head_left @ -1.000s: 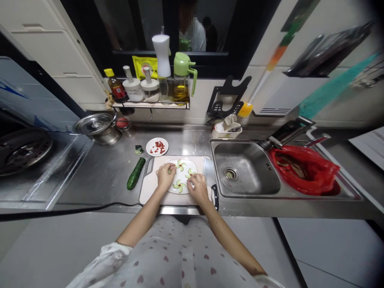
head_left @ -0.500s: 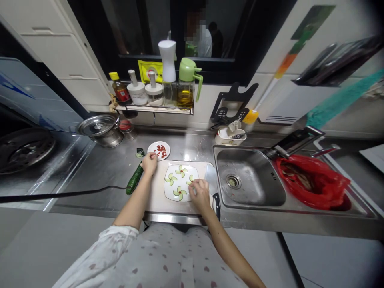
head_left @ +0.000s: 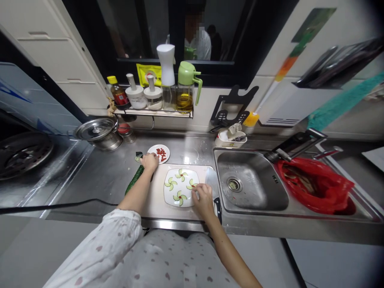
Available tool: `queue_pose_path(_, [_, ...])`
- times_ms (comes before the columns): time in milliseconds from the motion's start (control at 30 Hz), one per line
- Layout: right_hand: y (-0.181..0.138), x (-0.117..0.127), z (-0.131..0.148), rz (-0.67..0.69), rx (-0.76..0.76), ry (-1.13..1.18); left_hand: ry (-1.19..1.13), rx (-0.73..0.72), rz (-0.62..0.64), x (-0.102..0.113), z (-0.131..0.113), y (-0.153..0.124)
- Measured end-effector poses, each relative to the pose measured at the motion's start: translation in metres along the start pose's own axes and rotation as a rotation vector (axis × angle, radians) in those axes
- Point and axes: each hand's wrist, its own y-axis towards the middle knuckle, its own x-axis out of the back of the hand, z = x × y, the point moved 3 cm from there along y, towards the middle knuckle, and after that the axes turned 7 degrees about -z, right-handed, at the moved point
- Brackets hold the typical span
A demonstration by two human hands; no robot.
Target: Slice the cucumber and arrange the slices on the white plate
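My left hand [head_left: 150,163] is at the near left rim of a small white plate [head_left: 151,149] of chopped red pieces [head_left: 162,154]. Its fingers are curled together; what they hold, if anything, is hidden. My right hand [head_left: 204,199] pinches at a small red piece [head_left: 193,186] in the rightmost green-slice pinwheel [head_left: 189,183], at the edge of a square white plate [head_left: 172,196]. Several pinwheels of pale green slices with red centres lie on that plate, which rests on a cutting board [head_left: 156,200]. Partly under my left forearm lies a dark green cucumber [head_left: 135,179].
A knife [head_left: 218,210] lies at the board's right side, beside the sink [head_left: 252,184]. A red plastic bag [head_left: 315,196] sits right of the basin. Behind, a rack [head_left: 156,113] carries bottles and jars. A lidded pot [head_left: 100,134] stands at left; a dark cord crosses the counter's left.
My left hand has moved slightly toward the small plate's rim. My right fingers have drawn back a little, and more of the right pinwheel and its red centre now shows.
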Motion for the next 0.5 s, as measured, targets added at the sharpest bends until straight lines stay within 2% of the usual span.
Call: queue_pose_path(500, [-0.0013,0.0012,0.0018,0.017,-0.037,0.015,-0.001,-0.048,0.013,-0.0045,-0.0061,0.0010])
